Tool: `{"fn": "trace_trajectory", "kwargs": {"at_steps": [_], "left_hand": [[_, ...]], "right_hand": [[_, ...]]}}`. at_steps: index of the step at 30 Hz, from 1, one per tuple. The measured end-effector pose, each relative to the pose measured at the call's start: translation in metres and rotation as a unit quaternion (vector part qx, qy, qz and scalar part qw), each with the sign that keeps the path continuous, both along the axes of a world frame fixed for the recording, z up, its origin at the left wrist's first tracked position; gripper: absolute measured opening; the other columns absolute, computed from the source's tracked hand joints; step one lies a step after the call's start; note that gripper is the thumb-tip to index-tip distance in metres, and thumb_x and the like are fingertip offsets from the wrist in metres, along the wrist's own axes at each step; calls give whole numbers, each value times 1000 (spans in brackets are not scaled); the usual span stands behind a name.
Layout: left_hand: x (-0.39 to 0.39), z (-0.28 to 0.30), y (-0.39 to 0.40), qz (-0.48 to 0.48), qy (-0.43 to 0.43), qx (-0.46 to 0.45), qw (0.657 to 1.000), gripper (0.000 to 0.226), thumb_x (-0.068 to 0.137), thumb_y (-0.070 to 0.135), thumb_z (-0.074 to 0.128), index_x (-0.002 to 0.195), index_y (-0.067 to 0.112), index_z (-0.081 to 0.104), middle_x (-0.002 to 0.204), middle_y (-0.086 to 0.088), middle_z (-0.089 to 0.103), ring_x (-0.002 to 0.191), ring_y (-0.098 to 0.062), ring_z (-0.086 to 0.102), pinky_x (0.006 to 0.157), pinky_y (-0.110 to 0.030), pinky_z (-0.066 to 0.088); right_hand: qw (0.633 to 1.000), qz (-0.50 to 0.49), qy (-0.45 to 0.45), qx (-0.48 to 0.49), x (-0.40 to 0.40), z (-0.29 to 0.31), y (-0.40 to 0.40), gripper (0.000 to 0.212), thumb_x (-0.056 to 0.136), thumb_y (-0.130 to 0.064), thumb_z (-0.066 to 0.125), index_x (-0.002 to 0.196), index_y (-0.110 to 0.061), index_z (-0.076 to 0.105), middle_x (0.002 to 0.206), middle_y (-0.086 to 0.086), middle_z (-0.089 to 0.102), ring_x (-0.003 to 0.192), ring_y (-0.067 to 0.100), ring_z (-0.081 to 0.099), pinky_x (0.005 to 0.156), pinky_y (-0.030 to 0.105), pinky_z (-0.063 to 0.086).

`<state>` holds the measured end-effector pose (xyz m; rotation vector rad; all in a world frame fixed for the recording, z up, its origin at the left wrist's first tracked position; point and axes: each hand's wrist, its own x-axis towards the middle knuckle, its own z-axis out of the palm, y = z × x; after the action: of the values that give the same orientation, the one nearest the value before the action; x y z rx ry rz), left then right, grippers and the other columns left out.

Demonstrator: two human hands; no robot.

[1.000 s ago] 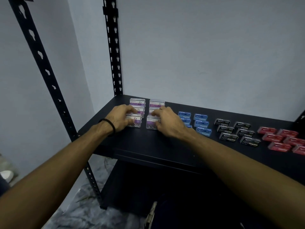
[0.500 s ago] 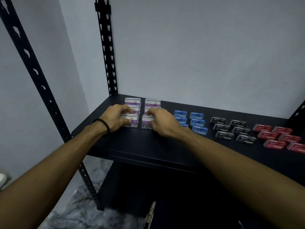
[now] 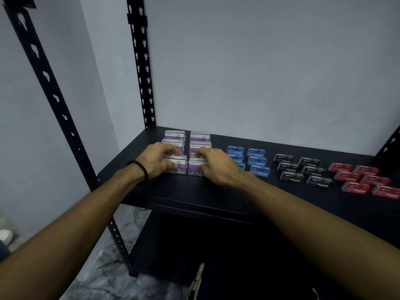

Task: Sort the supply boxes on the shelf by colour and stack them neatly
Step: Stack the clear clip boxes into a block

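Storeroom corner: black slotted metal shelf (image 3: 194, 191), bare wall (image 3: 259, 72), stationery boxes (image 3: 300, 171).

Black shelf (image 3: 194, 195) with purple (image 3: 200, 137), blue (image 3: 256, 153), black (image 3: 291, 177), red boxes (image 3: 355, 187) in rows.

Clear glossy plastic paper-clip boxes (image 3: 175, 167) on matt black shelf (image 3: 194, 191).

I see four groups of boxes in a row on the shelf (image 3: 194, 191): paper clip boxes (image 3: 195, 137) leftmost, then three groups of staple boxes (image 3: 259, 163) to their right. My left hand (image 3: 155, 161) and right hand (image 3: 218, 167) rest on the front two paper clip boxes.
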<state>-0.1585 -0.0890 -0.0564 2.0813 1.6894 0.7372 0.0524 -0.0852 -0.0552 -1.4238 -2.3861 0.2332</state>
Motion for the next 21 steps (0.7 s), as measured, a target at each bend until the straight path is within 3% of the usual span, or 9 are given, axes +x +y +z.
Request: {"fn": "trace_trajectory", "kwargs": {"at_steps": [9, 21], "left_hand": [[6, -1, -11, -8, -16, -8, 1000, 36, 75, 17, 80, 108, 25, 68, 110, 4, 66, 103, -12, 61, 95, -34, 50], [12, 1, -18, -34, -18, -10, 999, 35, 75, 18, 80, 108, 25, 68, 96, 16, 64, 90, 0, 60, 84, -21, 48]], "right_hand": [[1000, 3, 2, 7, 8, 1, -17, 29, 91, -12, 59, 120, -15, 57, 116, 6, 67, 101, 22, 62, 86, 39, 54], [1000, 8, 0, 6, 14, 3, -29, 28, 91, -15, 61, 119, -13, 57, 117, 7, 66, 100, 23, 63, 86, 40, 55]]}}
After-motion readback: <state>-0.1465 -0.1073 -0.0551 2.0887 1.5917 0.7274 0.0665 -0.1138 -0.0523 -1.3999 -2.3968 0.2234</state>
